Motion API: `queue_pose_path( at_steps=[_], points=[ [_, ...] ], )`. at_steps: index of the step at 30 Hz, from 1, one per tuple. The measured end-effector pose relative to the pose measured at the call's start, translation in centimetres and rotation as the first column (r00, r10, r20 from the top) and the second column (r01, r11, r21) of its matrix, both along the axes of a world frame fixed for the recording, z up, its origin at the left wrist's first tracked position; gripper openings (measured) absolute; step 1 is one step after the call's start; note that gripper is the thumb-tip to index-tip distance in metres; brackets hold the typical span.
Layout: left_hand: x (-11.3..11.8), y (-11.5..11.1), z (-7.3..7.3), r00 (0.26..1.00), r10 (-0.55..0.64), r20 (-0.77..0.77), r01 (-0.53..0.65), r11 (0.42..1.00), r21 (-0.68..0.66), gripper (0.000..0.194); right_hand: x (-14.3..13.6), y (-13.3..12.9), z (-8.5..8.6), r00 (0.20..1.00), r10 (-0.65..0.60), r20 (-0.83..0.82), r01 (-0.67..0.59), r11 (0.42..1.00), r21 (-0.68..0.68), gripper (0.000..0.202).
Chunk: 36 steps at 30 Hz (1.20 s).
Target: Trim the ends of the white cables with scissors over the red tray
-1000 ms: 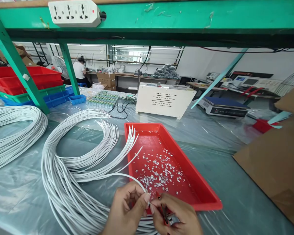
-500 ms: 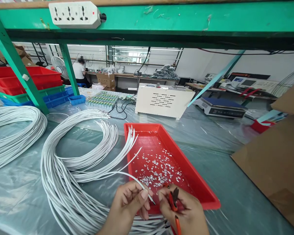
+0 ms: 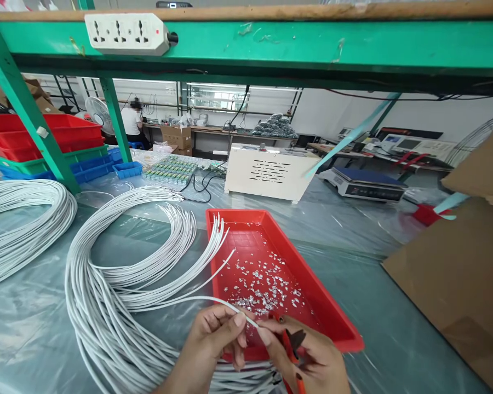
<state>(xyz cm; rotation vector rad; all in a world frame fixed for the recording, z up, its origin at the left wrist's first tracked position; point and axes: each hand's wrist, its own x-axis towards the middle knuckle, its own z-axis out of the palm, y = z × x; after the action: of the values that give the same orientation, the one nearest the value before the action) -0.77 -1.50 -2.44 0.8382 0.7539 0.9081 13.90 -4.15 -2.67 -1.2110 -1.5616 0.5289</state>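
A thin white cable (image 3: 205,299) curves out of a large bundle of white cables (image 3: 94,306) and ends between my hands. My left hand (image 3: 213,342) pinches it near its end with thumb and fingers. My right hand (image 3: 308,355) closes thumb and forefinger at the cable's tip, which its fingers hide. Orange-handled cutters (image 3: 290,346) are held in the same right hand, their dark jaws pointing up and away from the cable. Both hands are over the near end of a red tray (image 3: 328,306) scattered with small silvery scraps (image 3: 267,293).
Another coil of white cable (image 3: 33,230) lies at left, by stacked bins (image 3: 45,137). Behind the tray stand a beige metal box (image 3: 267,174) and a scale (image 3: 361,183). Cardboard (image 3: 456,279) leans at right. A green shelf beam (image 3: 250,49) crosses above. A person sits far back.
My right thumb and forefinger have moved left onto the cable's end, which showed bare between the hands before. The view has shifted slightly.
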Motion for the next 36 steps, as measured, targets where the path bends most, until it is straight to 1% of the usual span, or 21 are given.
queue_pose_path(
  at_steps=[2, 3, 4, 5, 6, 7, 8, 9, 10, 11, 12, 14, 15, 17, 19, 20, 22, 26, 29, 32, 36],
  points=[
    [-0.1, -0.2, -0.2, 0.987, -0.034, -0.159, 0.047, 0.996, 0.077, 0.033, -0.1, -0.1, 0.0, 0.997, -0.049, -0.063, 0.049, 0.999, -0.007, 0.008],
    [-0.2, -0.4, -0.2, 0.967, -0.013, -0.254, 0.055, 0.985, 0.162, 0.035, -0.1, -0.1, 0.1, 0.992, -0.082, -0.096, 0.083, 0.997, -0.002, 0.008],
    [-0.4, -0.6, -0.2, 0.942, 0.050, -0.332, 0.052, 0.956, 0.289, 0.033, -0.1, -0.1, 0.1, 0.986, -0.113, -0.122, 0.114, 0.993, 0.004, 0.007],
    [-0.5, -0.8, -0.2, 0.916, 0.144, -0.375, 0.039, 0.897, 0.441, 0.028, -0.1, -0.2, 0.3, 0.984, -0.119, -0.129, 0.121, 0.993, 0.007, 0.007],
    [-0.6, -0.9, -0.1, 0.891, 0.253, -0.377, 0.022, 0.805, 0.593, 0.020, -0.1, -0.2, 0.4, 0.985, -0.116, -0.126, 0.118, 0.993, 0.008, 0.007],
    [-0.7, -1.0, 0.0, 0.870, 0.347, -0.350, 0.010, 0.697, 0.717, 0.011, -0.1, -0.3, 0.5, 0.987, -0.109, -0.121, 0.110, 0.994, 0.002, 0.007],
    [-0.8, -1.1, 0.1, 0.857, 0.400, -0.325, 0.018, 0.606, 0.795, 0.011, -0.2, -0.3, 0.6, 0.988, -0.100, -0.121, 0.099, 0.995, -0.017, 0.008],
    [-0.8, -1.1, 0.3, 0.851, 0.416, -0.320, 0.043, 0.552, 0.833, 0.018, -0.2, -0.4, 0.6, 0.987, -0.092, -0.133, 0.085, 0.995, -0.054, 0.011],
    [-0.8, -1.0, 0.3, 0.847, 0.413, -0.334, 0.070, 0.536, 0.841, 0.022, -0.2, -0.4, 0.5, 0.984, -0.087, -0.158, 0.070, 0.992, -0.108, 0.014],
    [-0.7, -1.0, 0.4, 0.844, 0.400, -0.356, 0.094, 0.544, 0.834, 0.022, -0.2, -0.4, 0.4, 0.977, -0.080, -0.197, 0.044, 0.983, -0.180, 0.016],
    [-0.6, -0.9, 0.3, 0.841, 0.384, -0.380, 0.110, 0.568, 0.816, 0.018, -0.1, -0.3, 0.3, 0.967, -0.059, -0.248, -0.006, 0.967, -0.256, 0.019],
    [-0.4, -0.9, 0.2, 0.833, 0.356, -0.423, 0.111, 0.642, 0.759, 0.013, 0.0, -0.1, 0.0, 0.934, 0.014, -0.358, -0.158, 0.912, -0.377, 0.024],
    [-0.3, -0.9, 0.1, 0.831, 0.342, -0.438, 0.099, 0.684, 0.723, 0.013, 0.1, 0.0, -0.2, 0.912, 0.039, -0.409, -0.223, 0.883, -0.413, 0.027],
    [-0.1, -0.9, -0.2, 0.844, 0.281, -0.457, 0.087, 0.769, 0.633, 0.014, 0.2, 0.2, -0.3, 0.877, 0.063, -0.477, -0.302, 0.844, -0.444, 0.033],
    [0.0, -1.0, -0.3, 0.876, 0.204, -0.436, 0.073, 0.839, 0.539, 0.016, 0.2, 0.3, -0.4, 0.855, 0.050, -0.516, -0.325, 0.827, -0.458, 0.038],
    [0.1, -1.0, -0.4, 0.893, 0.172, -0.415, 0.065, 0.865, 0.498, 0.016, 0.1, 0.3, -0.3, 0.844, 0.045, -0.535, -0.337, 0.819, -0.464, 0.040],
    [0.2, -0.9, -0.4, 0.916, 0.133, -0.378, 0.052, 0.896, 0.441, 0.017, 0.0, 0.3, -0.3, 0.813, 0.027, -0.581, -0.363, 0.805, -0.470, 0.042],
    [0.3, -1.0, -0.3, 0.933, 0.089, -0.348, 0.055, 0.922, 0.384, 0.018, -0.3, 0.3, -0.2, 0.743, 0.001, -0.669, -0.414, 0.787, -0.458, 0.040],
    [0.2, -1.0, -0.2, 0.920, 0.112, -0.375, 0.045, 0.922, 0.385, 0.019, -0.4, 0.3, 0.0, 0.725, -0.015, -0.689, -0.420, 0.783, -0.458, 0.040],
    [0.1, -0.8, -0.1, 0.874, 0.189, -0.447, 0.045, 0.886, 0.462, 0.020, -0.3, 0.3, 0.0, 0.767, -0.016, -0.641, -0.380, 0.794, -0.475, 0.041],
    [0.1, -0.7, 0.5, 0.776, 0.274, -0.568, 0.141, 0.803, 0.580, 0.020, -0.2, 0.4, -0.1, 0.829, -0.005, -0.559, -0.308, 0.830, -0.465, 0.038]
  ],
)
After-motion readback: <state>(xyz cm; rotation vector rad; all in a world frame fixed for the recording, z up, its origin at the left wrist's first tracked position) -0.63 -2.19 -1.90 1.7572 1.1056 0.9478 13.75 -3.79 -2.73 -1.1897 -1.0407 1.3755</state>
